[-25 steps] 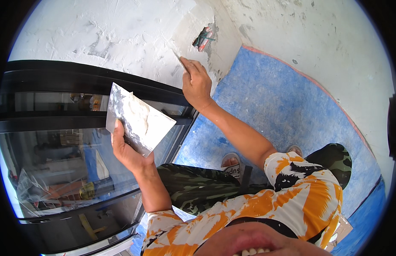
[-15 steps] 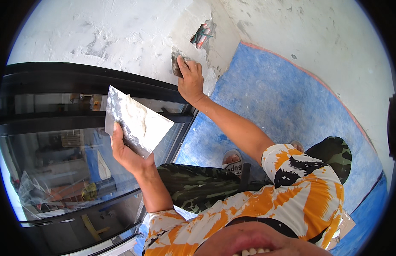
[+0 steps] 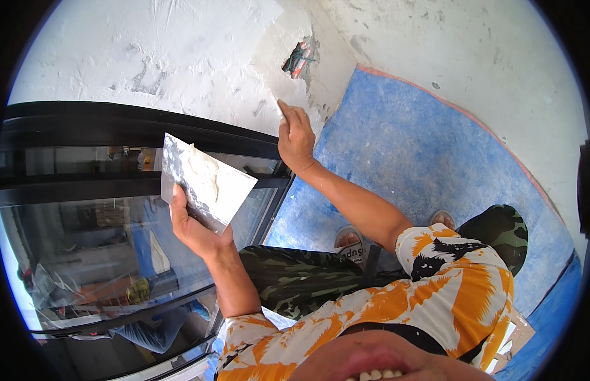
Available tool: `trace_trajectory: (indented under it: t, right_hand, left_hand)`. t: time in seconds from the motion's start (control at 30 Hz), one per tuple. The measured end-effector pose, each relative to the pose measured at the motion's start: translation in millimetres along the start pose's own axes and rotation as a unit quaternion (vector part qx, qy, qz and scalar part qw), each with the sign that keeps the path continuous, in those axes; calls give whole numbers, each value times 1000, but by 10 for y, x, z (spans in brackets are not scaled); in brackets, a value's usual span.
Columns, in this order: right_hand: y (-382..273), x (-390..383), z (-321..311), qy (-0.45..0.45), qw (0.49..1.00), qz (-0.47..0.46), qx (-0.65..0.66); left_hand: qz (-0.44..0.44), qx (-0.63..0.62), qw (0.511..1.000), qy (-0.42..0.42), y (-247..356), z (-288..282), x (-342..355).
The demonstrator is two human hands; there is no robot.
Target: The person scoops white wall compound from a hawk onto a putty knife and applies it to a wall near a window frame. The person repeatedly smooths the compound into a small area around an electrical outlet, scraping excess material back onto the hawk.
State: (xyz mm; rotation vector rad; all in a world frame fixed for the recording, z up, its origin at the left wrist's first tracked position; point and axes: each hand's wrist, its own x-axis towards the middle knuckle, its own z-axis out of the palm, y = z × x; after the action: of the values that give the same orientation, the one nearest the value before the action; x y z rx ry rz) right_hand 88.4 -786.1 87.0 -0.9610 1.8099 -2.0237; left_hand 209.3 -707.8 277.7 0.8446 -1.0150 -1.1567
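Putty board (image 3: 203, 184) in left hand (image 3: 193, 225) grip, thumb over edge — right hand (image 3: 296, 136) at wall (image 3: 181, 57)

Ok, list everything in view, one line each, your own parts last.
wall: one, white rough plaster, ahead
hole: one, red and green wires inside, in the wall above the right hand
window frame: one, black, left, with reflecting glass
floor: blue, right
board: one, grey metal smeared with white plaster, in the left hand
sandal: one, white, on the floor
trousers: camouflage green
shirt: orange and white
left hand: grips the board
right hand: pressed to the wall below the hole
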Motion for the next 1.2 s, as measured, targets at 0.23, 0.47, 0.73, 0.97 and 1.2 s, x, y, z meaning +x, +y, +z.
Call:
trace_trajectory:
  t: [0.23,0.47,0.73,0.97,1.2]
  right_hand:
    - [-401,185,158,-34,998,-18,-48]
    - [124,271,-374,30,986,83,144]
    - [594,740,-814,49,960,131,242]
    - [974,373,-105,140,988,-8,71]
    - [958,-13,0,11,987,-159,-5]
  left_hand:
    - [22,5,999,-24,10,-61,-64]
    - [-3,-13,1000,4,-7,-172,39]
    - [-85,-76,993,-6,-24,-288,60]
    - [-82,-86,993,-12,7,-281,83]
    - [-94,-92,991,-31,-11,-271,69]
